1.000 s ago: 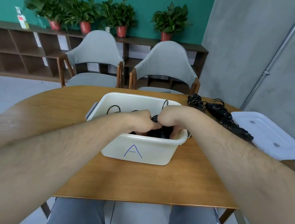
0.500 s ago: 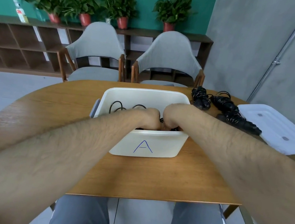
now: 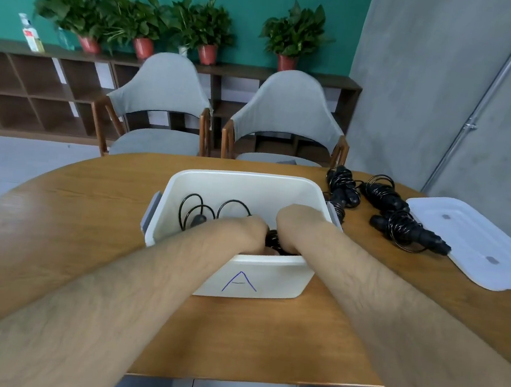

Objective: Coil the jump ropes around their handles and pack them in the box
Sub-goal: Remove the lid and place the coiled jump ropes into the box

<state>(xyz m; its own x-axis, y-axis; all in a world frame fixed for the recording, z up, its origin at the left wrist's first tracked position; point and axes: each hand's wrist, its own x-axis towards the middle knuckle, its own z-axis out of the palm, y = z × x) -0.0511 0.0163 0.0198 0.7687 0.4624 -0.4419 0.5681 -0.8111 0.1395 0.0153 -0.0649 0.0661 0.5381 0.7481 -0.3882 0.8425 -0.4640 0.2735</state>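
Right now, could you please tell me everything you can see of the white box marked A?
The box is a white, smooth plastic-looking tub with rounded corners, open, upright on the wooden table. A blue hand-drawn A marks its near wall; grey latches sit on its sides. Loose black rope loops lie inside. The left hand and right hand reach in, curled on a coiled jump rope.

Box (image 3: 243, 177) at table (image 3: 69, 220) centre; rope loops (image 3: 196, 210) in its left half. Coiled ropes (image 3: 403, 224) right of box, lid (image 3: 477, 244) right of those. Chairs (image 3: 160, 93) behind table.
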